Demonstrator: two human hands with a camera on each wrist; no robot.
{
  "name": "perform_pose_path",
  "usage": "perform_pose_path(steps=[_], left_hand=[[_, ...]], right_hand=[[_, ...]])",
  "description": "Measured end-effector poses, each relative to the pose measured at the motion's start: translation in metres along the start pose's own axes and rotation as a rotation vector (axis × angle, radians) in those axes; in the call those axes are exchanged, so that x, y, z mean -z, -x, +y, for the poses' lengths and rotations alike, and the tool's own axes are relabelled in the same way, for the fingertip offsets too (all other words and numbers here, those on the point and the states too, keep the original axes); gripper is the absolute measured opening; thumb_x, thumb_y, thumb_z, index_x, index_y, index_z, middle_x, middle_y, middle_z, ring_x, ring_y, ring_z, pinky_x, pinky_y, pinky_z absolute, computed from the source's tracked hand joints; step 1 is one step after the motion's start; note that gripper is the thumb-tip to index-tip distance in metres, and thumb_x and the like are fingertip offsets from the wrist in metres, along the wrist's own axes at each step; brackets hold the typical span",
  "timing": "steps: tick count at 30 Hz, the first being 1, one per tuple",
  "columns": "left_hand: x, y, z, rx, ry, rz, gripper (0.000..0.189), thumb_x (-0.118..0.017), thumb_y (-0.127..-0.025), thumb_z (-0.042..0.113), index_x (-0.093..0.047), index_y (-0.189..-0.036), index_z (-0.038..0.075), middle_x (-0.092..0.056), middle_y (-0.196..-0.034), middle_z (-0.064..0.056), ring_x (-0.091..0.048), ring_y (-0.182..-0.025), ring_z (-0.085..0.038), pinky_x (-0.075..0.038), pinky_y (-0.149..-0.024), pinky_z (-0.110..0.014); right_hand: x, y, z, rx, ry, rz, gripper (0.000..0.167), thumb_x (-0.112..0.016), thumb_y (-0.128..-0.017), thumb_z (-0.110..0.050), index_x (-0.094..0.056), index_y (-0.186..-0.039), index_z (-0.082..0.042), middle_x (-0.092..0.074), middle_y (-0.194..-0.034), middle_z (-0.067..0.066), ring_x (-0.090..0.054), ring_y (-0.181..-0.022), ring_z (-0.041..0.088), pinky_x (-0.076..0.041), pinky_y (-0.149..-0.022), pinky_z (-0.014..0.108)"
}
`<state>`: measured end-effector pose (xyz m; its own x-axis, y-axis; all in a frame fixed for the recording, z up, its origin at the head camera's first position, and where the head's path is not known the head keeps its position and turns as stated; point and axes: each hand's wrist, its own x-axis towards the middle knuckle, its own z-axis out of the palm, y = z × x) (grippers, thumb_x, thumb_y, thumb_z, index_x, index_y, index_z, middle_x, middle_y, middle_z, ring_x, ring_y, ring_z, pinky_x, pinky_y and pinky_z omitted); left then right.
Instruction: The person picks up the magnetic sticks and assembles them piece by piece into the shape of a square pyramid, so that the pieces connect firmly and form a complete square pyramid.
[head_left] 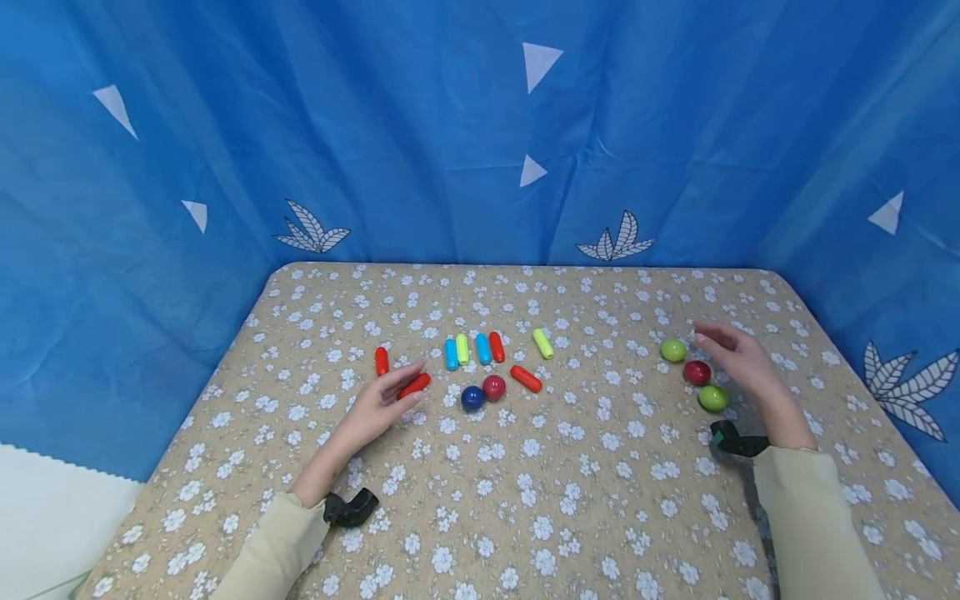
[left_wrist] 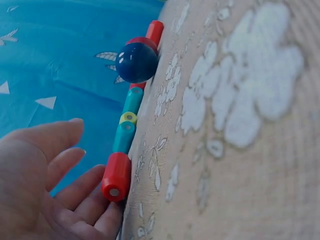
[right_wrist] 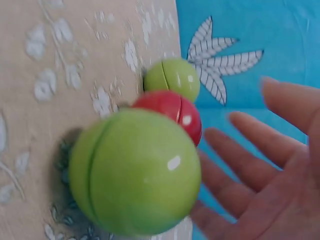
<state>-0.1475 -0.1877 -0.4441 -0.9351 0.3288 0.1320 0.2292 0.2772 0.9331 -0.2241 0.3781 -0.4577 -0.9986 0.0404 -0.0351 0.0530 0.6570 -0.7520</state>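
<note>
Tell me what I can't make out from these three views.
Head: whether the left hand touches the nearest red stick; the viewing angle leaves it unclear.
Head: the rest of the left sleeve, cut off by the bottom edge.
Left wrist: most of the yellow stick, behind the near blue stick.
Right wrist: part of the red ball, behind the near green ball; the right hand, cut off by the right edge.

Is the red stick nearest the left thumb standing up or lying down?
Lying down: in the head view, the red stick has its long side along the flowered tablecloth.
</note>
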Motion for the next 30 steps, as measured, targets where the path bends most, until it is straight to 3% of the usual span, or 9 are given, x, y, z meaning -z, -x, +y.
perform_pose_path(steps=[6,10,14,21,28,30], left_hand=[[0.003,0.000,-0.007,0.045,0.033,0.011,0.054,-0.063,-0.088,-0.002,-0.041,-0.137,-0.004,-0.043,-0.138,-0.020,-0.043,-0.123,-0.032,-0.038,-0.096,-0.033],[0.003,-0.002,-0.010,0.039,0.037,0.023,0.052,-0.060,-0.087,-0.006,-0.043,-0.136,-0.004,-0.045,-0.136,-0.020,-0.046,-0.120,-0.033,-0.042,-0.093,-0.030],[0.004,-0.001,-0.013,0.043,0.031,0.036,0.050,-0.061,-0.087,-0.007,-0.045,-0.135,-0.003,-0.046,-0.135,-0.019,-0.048,-0.119,-0.032,-0.042,-0.092,-0.030],[0.002,0.003,0.018,0.047,-0.011,0.038,0.047,-0.061,-0.084,-0.012,-0.045,-0.128,-0.015,-0.045,-0.131,-0.028,-0.048,-0.116,-0.040,-0.042,-0.092,-0.040],[0.003,0.000,-0.013,0.032,-0.067,0.075,0.044,-0.066,-0.085,-0.004,-0.053,-0.127,-0.006,-0.051,-0.129,-0.020,-0.051,-0.115,-0.033,-0.044,-0.090,-0.035],[0.003,0.001,-0.016,0.028,-0.096,0.077,0.043,-0.067,-0.085,0.000,-0.055,-0.127,-0.002,-0.053,-0.128,-0.017,-0.052,-0.115,-0.031,-0.045,-0.089,-0.033]], right_hand=[[0.000,0.025,-0.042,-0.080,0.026,-0.121,0.073,-0.050,-0.094,-0.048,-0.030,-0.141,0.005,-0.032,-0.138,0.031,-0.030,-0.123,0.049,-0.031,-0.093,0.062],[-0.006,0.035,-0.055,-0.089,-0.020,-0.107,0.069,-0.050,-0.096,-0.040,-0.030,-0.139,0.009,-0.031,-0.137,0.034,-0.030,-0.123,0.050,-0.030,-0.095,0.061],[-0.013,0.034,-0.052,-0.086,-0.008,-0.055,0.068,-0.050,-0.095,-0.041,-0.034,-0.138,0.009,-0.035,-0.136,0.033,-0.032,-0.122,0.049,-0.031,-0.094,0.060],[-0.019,0.037,-0.055,-0.068,0.102,0.008,0.057,-0.053,-0.095,-0.036,-0.044,-0.131,0.007,-0.043,-0.127,0.032,-0.039,-0.115,0.047,-0.035,-0.089,0.059],[-0.027,0.037,-0.055,-0.012,0.133,0.064,0.056,-0.058,-0.093,-0.034,-0.047,-0.130,0.007,-0.048,-0.124,0.030,-0.044,-0.111,0.045,-0.037,-0.087,0.057],[-0.028,0.037,-0.055,-0.002,0.127,0.072,0.056,-0.058,-0.093,-0.034,-0.047,-0.130,0.007,-0.049,-0.123,0.030,-0.045,-0.110,0.045,-0.038,-0.086,0.057]])
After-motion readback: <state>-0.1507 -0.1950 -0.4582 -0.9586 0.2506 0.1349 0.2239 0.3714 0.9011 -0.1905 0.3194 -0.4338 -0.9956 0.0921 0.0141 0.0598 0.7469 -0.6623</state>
